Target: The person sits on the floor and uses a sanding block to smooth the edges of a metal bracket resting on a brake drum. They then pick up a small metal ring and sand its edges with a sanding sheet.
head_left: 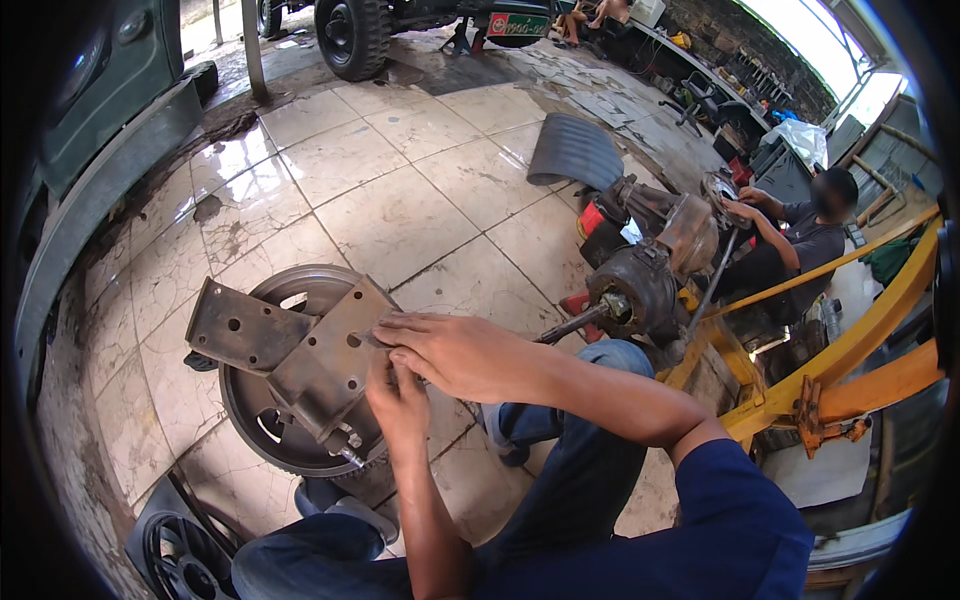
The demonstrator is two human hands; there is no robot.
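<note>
A brown, worn steel bracket with several round holes lies across a large dark metal wheel with a toothed rim. At the bracket's near end a shiny threaded bolt sticks out. Both hands meet at the bracket's right edge. My right hand reaches over from the right, its fingers pressed together and tips at the plate's edge. Just below it, my left hand is closed, with fingertips pinched beneath the right fingers. Whatever small thing the fingers hold is hidden.
Right of my knee stands a greasy axle housing with a shaft, beside a yellow steel frame. A co-worker sits behind it. A curved grey sheet lies farther off. A black fan-like part rests at lower left.
</note>
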